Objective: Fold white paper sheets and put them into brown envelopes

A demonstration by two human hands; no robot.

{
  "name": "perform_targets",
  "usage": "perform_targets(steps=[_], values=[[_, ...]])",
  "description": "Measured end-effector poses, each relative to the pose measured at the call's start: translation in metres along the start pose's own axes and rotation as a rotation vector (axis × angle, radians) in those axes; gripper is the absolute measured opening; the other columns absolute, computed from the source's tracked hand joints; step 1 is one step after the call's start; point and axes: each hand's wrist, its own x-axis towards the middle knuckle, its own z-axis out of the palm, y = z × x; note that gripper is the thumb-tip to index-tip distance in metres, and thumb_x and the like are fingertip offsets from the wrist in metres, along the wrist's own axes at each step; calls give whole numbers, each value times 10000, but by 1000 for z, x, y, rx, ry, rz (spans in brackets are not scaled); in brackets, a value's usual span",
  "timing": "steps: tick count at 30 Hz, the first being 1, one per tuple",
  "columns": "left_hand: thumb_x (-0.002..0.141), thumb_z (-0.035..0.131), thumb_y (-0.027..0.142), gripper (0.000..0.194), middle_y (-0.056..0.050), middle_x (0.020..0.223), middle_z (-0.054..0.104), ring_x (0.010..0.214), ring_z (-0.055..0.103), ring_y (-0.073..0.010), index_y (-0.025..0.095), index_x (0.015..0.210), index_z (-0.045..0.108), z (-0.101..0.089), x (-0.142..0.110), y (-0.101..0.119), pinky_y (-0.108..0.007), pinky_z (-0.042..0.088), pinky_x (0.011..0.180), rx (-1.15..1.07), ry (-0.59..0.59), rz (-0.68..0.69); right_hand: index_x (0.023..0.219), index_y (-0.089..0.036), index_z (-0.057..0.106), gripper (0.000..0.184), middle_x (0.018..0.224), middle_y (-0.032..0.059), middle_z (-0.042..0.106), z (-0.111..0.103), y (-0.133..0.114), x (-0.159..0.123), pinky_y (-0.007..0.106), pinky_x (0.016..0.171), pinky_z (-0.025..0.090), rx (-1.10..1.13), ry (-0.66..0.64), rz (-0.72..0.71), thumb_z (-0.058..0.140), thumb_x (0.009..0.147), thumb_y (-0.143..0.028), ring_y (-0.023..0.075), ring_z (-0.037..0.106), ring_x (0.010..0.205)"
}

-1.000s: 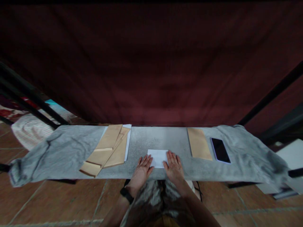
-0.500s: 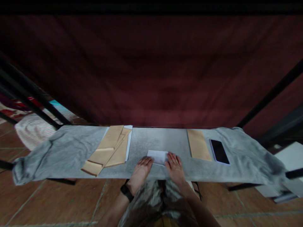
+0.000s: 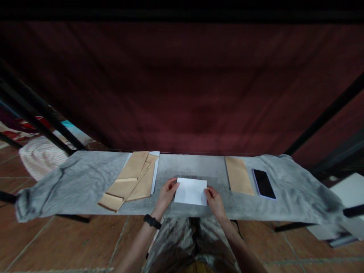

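Observation:
A white folded sheet of paper (image 3: 190, 190) is held up just above the grey cloth-covered table (image 3: 193, 167). My left hand (image 3: 166, 193) pinches its left edge, and a black watch sits on that wrist. On the sheet's right edge my right hand (image 3: 214, 200) is closed in a pinch. A fan of brown envelopes (image 3: 131, 179) over a white sheet lies left of my hands. A single brown envelope (image 3: 239, 175) lies to the right.
A black phone (image 3: 263, 183) rests beside the single envelope, on the grey cloth (image 3: 79, 182) that drapes over both table ends. A dark red curtain (image 3: 182, 87) hangs close behind the table. Black metal bars slant at both sides. Terracotta floor tiles lie below.
Both hands went from lying flat on the white paper to pinching its side edges. The paper has come up off the table and shows more of its face.

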Motion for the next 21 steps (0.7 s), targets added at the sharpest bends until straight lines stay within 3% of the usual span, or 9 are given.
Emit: perform_targets(steps=[5, 8, 12, 17, 21], values=[[822, 583, 268, 403, -5, 747, 669, 656, 643, -170, 145, 1199, 654, 16, -21, -19, -307, 555, 623, 40, 16, -40, 960, -214, 721, 427, 838, 80, 767, 3, 5, 3, 302, 670, 522, -206, -2, 16, 328, 987, -379, 232, 716, 735], [819, 534, 166, 438, -58, 972, 694, 878, 675, -203, 182, 1245, 636, 22, -26, -21, -377, 576, 827, 111, 55, -17, 1051, -203, 706, 409, 876, 99, 773, 8, 5, 1, 306, 666, 508, -343, -5, 17, 324, 1004, -342, 236, 725, 724], [840, 468, 104, 449, -115, 1238, 637, 1085, 642, -234, 188, 1243, 647, 27, -30, -15, -433, 498, 1032, 217, 62, 27, 1091, -160, 681, 416, 902, 144, 765, 16, 2, -1, 309, 653, 507, -493, -10, -1, 301, 1033, -319, 237, 730, 713], [946, 391, 153, 436, -150, 1406, 578, 1271, 559, -287, 183, 1321, 611, 40, -36, -14, -497, 455, 1084, 691, 45, 226, 1125, -140, 656, 399, 935, 165, 760, 25, 2, -1, 292, 679, 529, -607, -3, -29, 290, 1037, -275, 217, 735, 756], [1007, 417, 342, 458, -144, 1553, 466, 1420, 439, -314, 199, 1425, 535, 57, -36, -22, -544, 406, 1128, 835, -42, 361, 1178, -139, 635, 369, 977, 163, 753, 25, 2, -1, 316, 682, 543, -653, 4, -42, 317, 1020, -241, 232, 736, 777]])
